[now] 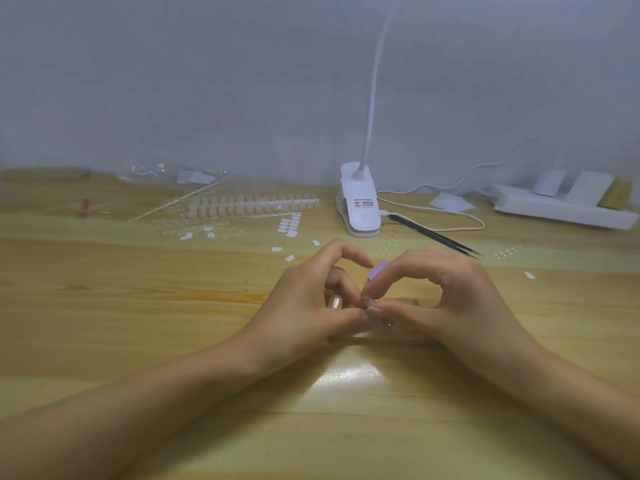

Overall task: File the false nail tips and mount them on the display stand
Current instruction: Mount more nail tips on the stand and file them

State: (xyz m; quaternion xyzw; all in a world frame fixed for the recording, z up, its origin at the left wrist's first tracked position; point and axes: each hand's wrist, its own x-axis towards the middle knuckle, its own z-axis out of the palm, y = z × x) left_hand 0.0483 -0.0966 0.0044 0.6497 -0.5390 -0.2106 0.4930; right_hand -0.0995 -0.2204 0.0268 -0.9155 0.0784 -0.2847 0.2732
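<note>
My left hand [308, 306] and my right hand [450, 299] meet fingertip to fingertip low over the middle of the wooden table [138, 306]. The left thumb and fingers pinch a small false nail tip [366, 308], mostly hidden by the fingers. A purple nail file [379, 270] pokes up behind my right index finger, and the right thumb and index finger pinch it. The display stand [256, 204], a long clear strip carrying a row of translucent nail tips, lies at the back left, well away from both hands.
A sheet of white adhesive pads [290, 224] and loose white pieces lie before the stand. A white clip lamp [360, 202] with its cable stands behind the hands, black tweezers [436, 237] to its right. A white power strip [561, 207] sits far right, a plastic bag [156, 171] far left.
</note>
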